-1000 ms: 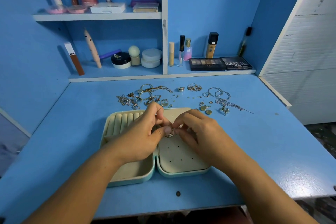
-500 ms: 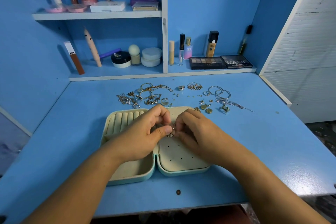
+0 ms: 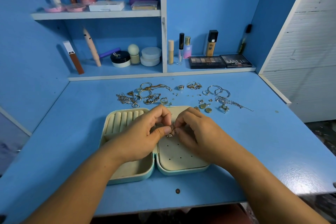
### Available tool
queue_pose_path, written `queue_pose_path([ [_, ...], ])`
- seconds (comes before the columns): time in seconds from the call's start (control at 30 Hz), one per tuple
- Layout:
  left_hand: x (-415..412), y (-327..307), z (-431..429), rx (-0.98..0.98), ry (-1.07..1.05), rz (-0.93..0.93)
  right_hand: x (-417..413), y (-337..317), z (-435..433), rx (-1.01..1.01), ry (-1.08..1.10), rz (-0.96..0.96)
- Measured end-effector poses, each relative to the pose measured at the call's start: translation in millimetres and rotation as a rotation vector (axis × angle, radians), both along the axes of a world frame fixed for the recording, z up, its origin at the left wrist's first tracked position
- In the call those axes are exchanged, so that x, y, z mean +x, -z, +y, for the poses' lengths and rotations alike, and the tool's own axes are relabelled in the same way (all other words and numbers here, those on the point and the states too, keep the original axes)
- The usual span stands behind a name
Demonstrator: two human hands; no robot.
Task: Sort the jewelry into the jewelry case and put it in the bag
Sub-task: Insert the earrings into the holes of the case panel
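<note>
An open mint-green jewelry case (image 3: pixel 149 174) with a cream lining lies flat on the blue desk (image 3: pixel 263 142). Its left half has ring rolls (image 3: pixel 125 118), its right half a panel with small holes (image 3: pixel 180 154). Over the hinge, my left hand (image 3: pixel 143 132) and my right hand (image 3: pixel 196 131) meet fingertip to fingertip and together pinch a small sparkly earring (image 3: pixel 169 134) just above the holed panel. Behind the case, loose jewelry (image 3: pixel 149 94) is scattered: rings, chains, hoops (image 3: pixel 218 91) and pendants (image 3: pixel 206 107). No bag is in view.
Shelves at the back hold cosmetics: eyeshadow palettes (image 3: pixel 220 61), a foundation bottle (image 3: pixel 211 43), jars (image 3: pixel 151 56) and tubes. A blue side wall (image 3: pixel 27 60) stands on the left, a white slatted panel (image 3: pixel 305 42) on the right. A small dark spot (image 3: pixel 177 190) marks the desk near its front edge.
Both hands have stayed over the case's hinge, fingers shifting slightly on the small earring. The view has edged a little closer.
</note>
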State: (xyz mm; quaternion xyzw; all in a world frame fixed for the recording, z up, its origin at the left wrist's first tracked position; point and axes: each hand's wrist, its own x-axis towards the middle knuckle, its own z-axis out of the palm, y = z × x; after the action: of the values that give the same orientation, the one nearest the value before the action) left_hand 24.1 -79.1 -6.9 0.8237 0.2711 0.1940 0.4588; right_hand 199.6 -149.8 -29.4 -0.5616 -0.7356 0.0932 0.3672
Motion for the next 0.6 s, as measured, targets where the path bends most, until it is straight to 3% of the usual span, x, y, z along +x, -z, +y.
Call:
queue_pose_path([
  [0.17, 2.0, 5.1, -0.6, 0.066, -0.079, 0.037, -0.5, -0.1, -0.4, 0.039, 0.01, -0.017],
  [0.43, 2.4, 4.1, -4.4, 0.477, -0.174, 0.015, 0.1, 3.0, 3.4, 0.052, 0.077, -0.055],
  [0.6, 3.4, 1.6, -6.8, 0.514, -0.195, 0.02, -0.3, 1.7, 5.5, 0.04, 0.072, -0.088],
])
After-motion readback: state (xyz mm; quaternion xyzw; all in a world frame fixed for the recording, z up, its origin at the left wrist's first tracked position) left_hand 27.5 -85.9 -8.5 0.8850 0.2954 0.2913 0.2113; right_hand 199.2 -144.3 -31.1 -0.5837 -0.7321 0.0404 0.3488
